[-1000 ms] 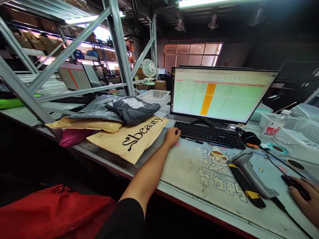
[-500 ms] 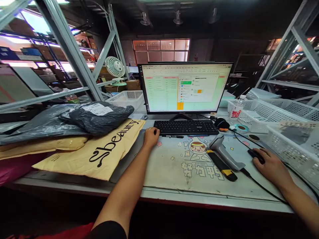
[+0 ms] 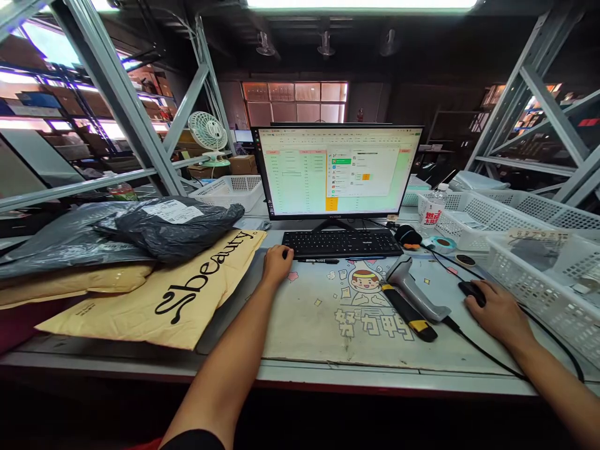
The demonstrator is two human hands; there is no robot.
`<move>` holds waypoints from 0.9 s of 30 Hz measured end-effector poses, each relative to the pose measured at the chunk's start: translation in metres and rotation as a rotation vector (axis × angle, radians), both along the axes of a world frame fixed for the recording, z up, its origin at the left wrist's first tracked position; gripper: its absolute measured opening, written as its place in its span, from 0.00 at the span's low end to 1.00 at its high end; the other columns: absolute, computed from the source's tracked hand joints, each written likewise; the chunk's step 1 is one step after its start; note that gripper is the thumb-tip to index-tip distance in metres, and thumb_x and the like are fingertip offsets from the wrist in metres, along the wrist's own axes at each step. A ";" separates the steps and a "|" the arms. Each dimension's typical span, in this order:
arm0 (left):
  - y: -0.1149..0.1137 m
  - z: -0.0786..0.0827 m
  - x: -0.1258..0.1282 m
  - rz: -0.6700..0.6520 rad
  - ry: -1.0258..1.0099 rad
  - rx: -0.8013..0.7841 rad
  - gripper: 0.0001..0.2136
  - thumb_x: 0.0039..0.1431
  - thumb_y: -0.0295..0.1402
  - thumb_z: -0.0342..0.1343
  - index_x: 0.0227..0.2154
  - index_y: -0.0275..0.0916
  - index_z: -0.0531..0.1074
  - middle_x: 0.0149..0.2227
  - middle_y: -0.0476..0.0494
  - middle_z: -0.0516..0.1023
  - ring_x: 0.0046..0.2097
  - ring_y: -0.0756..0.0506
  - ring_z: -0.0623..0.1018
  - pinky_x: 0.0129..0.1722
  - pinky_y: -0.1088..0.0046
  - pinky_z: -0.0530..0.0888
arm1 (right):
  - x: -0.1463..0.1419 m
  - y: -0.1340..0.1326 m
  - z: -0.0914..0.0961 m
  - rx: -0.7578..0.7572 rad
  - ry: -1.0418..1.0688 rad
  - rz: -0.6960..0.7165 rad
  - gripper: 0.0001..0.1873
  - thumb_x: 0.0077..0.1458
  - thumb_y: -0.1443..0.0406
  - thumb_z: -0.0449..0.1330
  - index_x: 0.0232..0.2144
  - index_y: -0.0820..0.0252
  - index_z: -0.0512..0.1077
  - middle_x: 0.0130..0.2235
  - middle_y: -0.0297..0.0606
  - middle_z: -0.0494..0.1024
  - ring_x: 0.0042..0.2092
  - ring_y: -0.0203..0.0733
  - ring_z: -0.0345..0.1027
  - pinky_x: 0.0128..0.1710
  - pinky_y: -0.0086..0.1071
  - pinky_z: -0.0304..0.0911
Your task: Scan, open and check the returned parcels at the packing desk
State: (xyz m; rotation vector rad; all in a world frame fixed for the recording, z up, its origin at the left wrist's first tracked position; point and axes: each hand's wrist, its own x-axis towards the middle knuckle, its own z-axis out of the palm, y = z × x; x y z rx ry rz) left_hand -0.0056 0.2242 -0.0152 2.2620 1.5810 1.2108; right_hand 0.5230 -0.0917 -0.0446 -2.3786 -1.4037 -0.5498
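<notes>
My right hand rests over a black computer mouse on the right of the desk mat, fingers around it. At the left end of the black keyboard lies my left hand, its fingers curled in. A small dark spot shows by its fingertips, but I cannot make out whether it is something held. A dark pen lies just right of that hand, below the keyboard. Behind the keyboard, the monitor shows a spreadsheet with a smaller window over it. A grey barcode scanner and a black-and-yellow cutter lie between my hands.
Grey plastic parcels are heaped on a yellow mailer bag at left. White plastic baskets line the right side, beside a bottle and a tape roll. Metal frame posts and a fan stand behind.
The camera view has shifted slightly, so the scene sits a little further left and lower. On the monitor, an outlined cell sits at a lower row. Both hands keep their places.
</notes>
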 end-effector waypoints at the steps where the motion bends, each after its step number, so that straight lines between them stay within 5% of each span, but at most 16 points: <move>1: 0.000 0.000 0.000 -0.002 0.001 0.000 0.12 0.65 0.37 0.52 0.35 0.40 0.80 0.43 0.38 0.83 0.49 0.37 0.78 0.53 0.60 0.73 | 0.001 0.000 0.000 -0.004 0.006 -0.001 0.26 0.66 0.54 0.48 0.58 0.61 0.69 0.59 0.51 0.75 0.58 0.57 0.70 0.60 0.43 0.63; 27: -0.002 0.006 0.001 -0.029 -0.019 -0.009 0.12 0.63 0.38 0.52 0.33 0.41 0.79 0.42 0.36 0.83 0.48 0.35 0.79 0.54 0.58 0.73 | -0.006 0.001 0.002 0.064 -0.036 0.015 0.24 0.67 0.55 0.49 0.56 0.61 0.73 0.56 0.50 0.75 0.56 0.56 0.70 0.58 0.47 0.66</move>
